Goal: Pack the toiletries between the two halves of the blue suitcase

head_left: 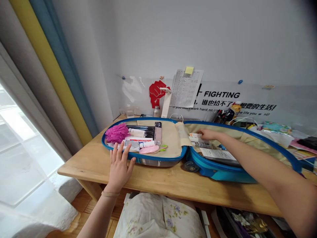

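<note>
- Wooden desk (158, 178) holds an open blue suitcase (228, 174).
- My left hand (121, 169) spreads wide, empty.
- My right hand (208, 134) curls at a white box (194, 135); I can't tell its grip.

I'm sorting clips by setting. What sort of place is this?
Probably a room at home, perhaps a bedroom or study: long curtains hang beside a wooden desk, and a slogan poster is on the wall.

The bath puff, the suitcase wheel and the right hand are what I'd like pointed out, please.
Bath puff (117, 133): head view, middle of its pink mesh.
Suitcase wheel (191, 167): head view, near its hub.
Right hand (207, 134): head view, back of the hand.
</note>
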The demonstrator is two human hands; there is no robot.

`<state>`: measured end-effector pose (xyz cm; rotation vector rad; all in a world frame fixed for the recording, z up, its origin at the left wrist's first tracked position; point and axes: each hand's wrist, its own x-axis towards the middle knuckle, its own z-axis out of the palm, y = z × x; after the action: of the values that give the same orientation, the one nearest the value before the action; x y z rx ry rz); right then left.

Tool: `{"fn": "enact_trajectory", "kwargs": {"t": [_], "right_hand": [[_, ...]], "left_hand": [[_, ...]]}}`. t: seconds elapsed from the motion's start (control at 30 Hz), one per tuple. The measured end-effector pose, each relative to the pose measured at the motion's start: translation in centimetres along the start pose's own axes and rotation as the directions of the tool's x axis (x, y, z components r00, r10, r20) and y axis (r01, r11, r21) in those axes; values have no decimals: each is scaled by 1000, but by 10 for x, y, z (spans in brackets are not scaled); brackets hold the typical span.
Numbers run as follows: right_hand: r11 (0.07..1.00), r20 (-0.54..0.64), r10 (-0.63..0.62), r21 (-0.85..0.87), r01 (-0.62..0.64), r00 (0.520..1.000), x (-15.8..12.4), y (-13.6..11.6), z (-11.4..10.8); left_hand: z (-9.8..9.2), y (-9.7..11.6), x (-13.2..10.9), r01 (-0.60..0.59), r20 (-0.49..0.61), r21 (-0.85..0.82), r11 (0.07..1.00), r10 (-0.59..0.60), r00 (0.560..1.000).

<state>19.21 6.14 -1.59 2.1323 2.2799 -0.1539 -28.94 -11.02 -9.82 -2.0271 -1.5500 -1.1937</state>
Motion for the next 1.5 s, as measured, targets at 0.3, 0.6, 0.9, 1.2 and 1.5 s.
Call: {"fn": "enact_trajectory", "kwargs": {"t": [0.3,0.6,0.9,1.2,1.5], "right_hand": [[992,-12,47,114,-45,999,-12,-5,-27],[952,-141,-6,303,49,990,-32,-72,-87],[932,-72,-262,241,272,962,24,-250,-56],[932,0,-347,112,345,938,53,-324,-24],[936,-52,-345,54,347,937,45,-329,-20]], "left_hand": [[-2,1,1,15,7,-20,1000,-15,1000],[0,2,1,15,-12,-15,1000,-16,1000],[-1,3,1,27,9,-11,1000,-27,1000],[0,4,1,50,33,-12,999,-49,998],[-1,4,1,46,34,-4,999,-46,998]]}}
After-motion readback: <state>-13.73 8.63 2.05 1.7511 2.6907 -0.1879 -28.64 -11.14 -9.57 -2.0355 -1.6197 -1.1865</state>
